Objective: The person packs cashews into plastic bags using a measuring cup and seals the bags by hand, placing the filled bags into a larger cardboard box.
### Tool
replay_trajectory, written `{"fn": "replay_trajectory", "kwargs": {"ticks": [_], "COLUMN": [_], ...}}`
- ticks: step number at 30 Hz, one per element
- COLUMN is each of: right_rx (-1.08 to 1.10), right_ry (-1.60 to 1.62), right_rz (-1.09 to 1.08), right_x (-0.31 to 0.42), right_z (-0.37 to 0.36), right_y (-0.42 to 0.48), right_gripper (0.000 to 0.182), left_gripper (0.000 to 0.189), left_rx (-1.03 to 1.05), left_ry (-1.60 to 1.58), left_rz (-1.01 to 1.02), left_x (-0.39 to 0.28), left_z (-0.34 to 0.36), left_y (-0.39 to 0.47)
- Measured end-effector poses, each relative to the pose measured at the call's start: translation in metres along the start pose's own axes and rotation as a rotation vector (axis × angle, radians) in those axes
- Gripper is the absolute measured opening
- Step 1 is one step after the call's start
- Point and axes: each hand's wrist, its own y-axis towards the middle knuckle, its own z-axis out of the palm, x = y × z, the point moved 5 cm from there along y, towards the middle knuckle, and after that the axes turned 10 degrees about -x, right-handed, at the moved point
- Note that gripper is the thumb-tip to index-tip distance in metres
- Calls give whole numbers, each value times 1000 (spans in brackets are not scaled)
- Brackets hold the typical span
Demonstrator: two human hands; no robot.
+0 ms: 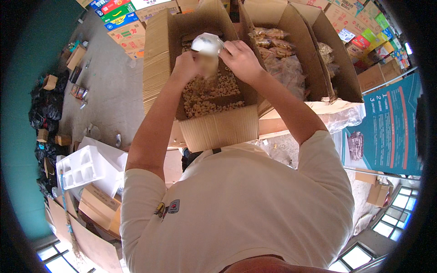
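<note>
My left hand [186, 66] and my right hand [241, 61] are raised over an open cardboard box [218, 124]. Between them is a white and clear plastic bag or container [206, 46], partly blurred; each hand grips one side of it. Beneath it, many small light-brown lumpy pieces [211, 107], which look like dried food, lie in the box. A second cardboard box beside it on the right holds filled clear plastic bags [273, 42] and more clear bags [290, 73] in front of them.
A third open carton further right holds more bagged pieces [325, 51]. Stacked printed cartons [126, 36] stand beyond. On the left are a white foam tray [82, 167], cardboard boxes [99, 204] and black plastic bags [44, 109]. A teal banner [392, 126] is at the right.
</note>
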Motion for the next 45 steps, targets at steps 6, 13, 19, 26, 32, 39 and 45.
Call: {"fn": "replay_trajectory", "kwargs": {"ticks": [6, 13, 19, 26, 32, 39, 45], "right_rx": [65, 794, 1242, 371, 407, 244, 93], "right_ry": [-108, 15, 240, 439, 538, 659, 792], "right_rz": [145, 456, 420, 618, 596, 807, 838], "right_x": [-10, 5, 59, 39, 38, 7, 11], "right_z": [-5, 4, 31, 24, 41, 14, 5], "right_y": [7, -21, -71, -40, -47, -40, -40], "right_gripper": [13, 16, 21, 36, 21, 14, 16], "left_gripper": [36, 43, 33, 17, 12, 17, 34], "left_rx": [-23, -68, -35, 15, 2, 66, -154], "left_ry": [-24, -132, -112, 9, -230, -191, 72], "left_rz": [83, 203, 249, 293, 350, 362, 438], "left_x": [7, 16, 24, 25, 32, 19, 16], "left_z": [-7, -20, -11, -11, -19, -53, -48], "left_y": [-5, -8, -27, -31, -34, -66, -75]}}
